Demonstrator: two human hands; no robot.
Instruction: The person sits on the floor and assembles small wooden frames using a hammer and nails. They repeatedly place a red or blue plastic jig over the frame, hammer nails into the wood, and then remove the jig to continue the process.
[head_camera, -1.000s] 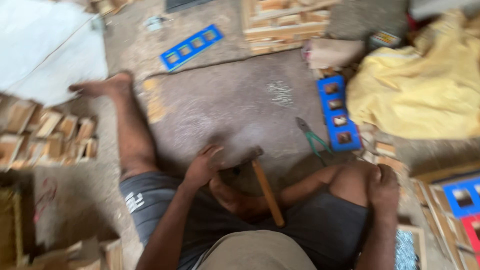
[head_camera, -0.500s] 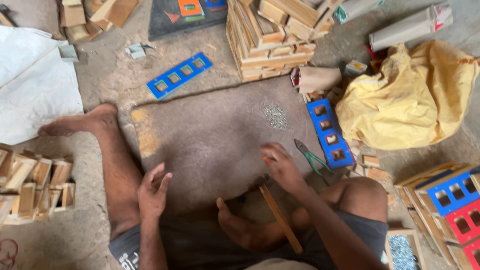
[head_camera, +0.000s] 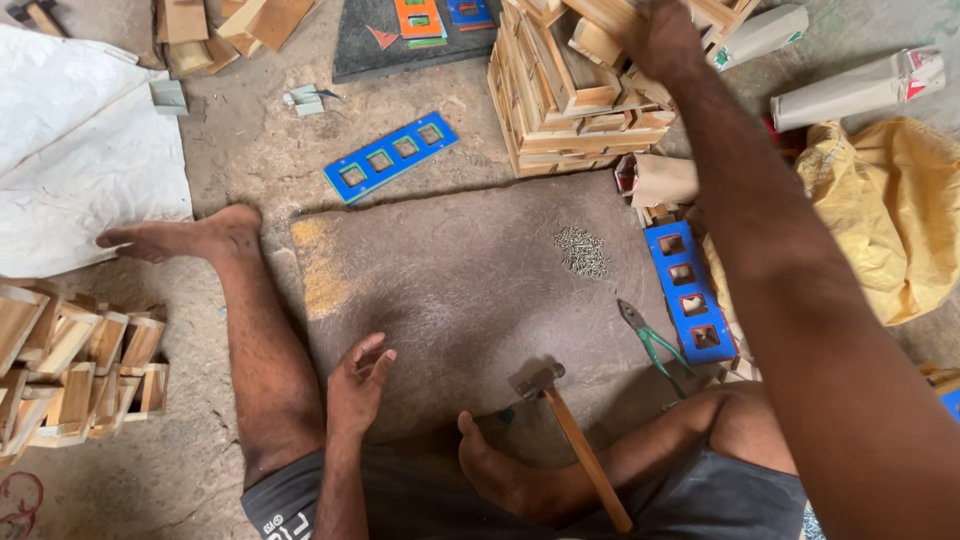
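Observation:
I sit on the floor behind a dark stone slab (head_camera: 450, 280). My right hand (head_camera: 662, 38) is stretched far forward onto the stack of small wooden box frames (head_camera: 570, 90) at the back; its fingers are over the top pieces, and whether they grip one is hidden. My left hand (head_camera: 358, 382) rests open on the slab's near edge, beside my left leg. A hammer (head_camera: 575, 435) with a wooden handle lies on the slab by my foot, held by neither hand. A small heap of nails (head_camera: 580, 250) lies on the slab's right side.
Green-handled pliers (head_camera: 650, 345) lie right of the hammer. Blue panels with square holes lie at right (head_camera: 688, 290) and behind the slab (head_camera: 390, 157). More wooden frames (head_camera: 70, 365) are piled at left, a white sheet (head_camera: 80, 170) behind them, a yellow sack (head_camera: 890, 220) at right.
My right hand left the hammer's place and reached forward and up to the wooden stack. My left hand stayed by the slab's near edge. The view tilted forward.

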